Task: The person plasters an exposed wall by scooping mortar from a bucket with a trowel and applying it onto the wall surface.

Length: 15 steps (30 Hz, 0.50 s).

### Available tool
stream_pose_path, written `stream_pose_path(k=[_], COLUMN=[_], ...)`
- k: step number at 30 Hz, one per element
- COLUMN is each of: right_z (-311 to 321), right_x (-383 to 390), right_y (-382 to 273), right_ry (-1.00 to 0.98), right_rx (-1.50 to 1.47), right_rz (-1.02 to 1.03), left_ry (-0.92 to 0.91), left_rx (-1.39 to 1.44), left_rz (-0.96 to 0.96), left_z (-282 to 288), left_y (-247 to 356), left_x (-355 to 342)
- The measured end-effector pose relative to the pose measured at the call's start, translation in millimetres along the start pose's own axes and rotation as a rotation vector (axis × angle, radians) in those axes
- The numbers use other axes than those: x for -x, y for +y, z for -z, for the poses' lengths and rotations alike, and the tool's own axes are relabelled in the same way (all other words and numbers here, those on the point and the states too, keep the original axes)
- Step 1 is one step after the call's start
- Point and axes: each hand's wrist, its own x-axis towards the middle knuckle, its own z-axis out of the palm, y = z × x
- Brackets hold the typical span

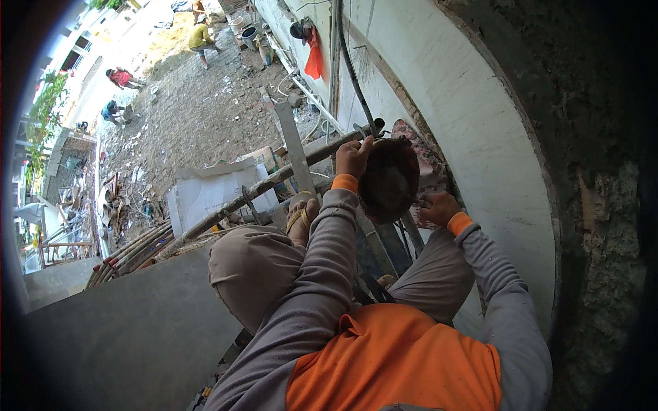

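Observation:
In front of me is a dark, round bucket [389,179] with a reddish rim and greyish stuff inside. My left hand [354,160] is closed at its left rim, next to the end of a metal scaffold pole [274,179]. At the bucket's right side, my right hand [439,208] is closed, its fingers bent inward at the rim. What it grips is too dark and small to make out. Both forearms have grey sleeves with orange cuffs, and my knees are bent on either side below the bucket.
A pale wall [473,116] rises close on my right, with a dark cable [351,68] hanging along it. Left lies a grey concrete slab [137,329] beside bundled poles [130,255]. White sheeting [205,195] hangs beyond. Far below, several people are on rubble ground [199,103].

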Motion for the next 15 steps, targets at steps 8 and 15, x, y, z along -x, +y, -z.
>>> stream_pose_path(k=[8, 15], right_z=[59, 108], right_x=[34, 82], right_y=[-30, -35], right_ry=[0.009, 0.025], right_rx=[0.032, -0.005], right_rz=[-0.029, -0.128], left_ry=[0.06, 0.189], left_rx=[-0.004, -0.09], left_rz=[0.063, 0.083], left_z=[13, 39], left_y=[-27, -59], left_x=[-18, -13])
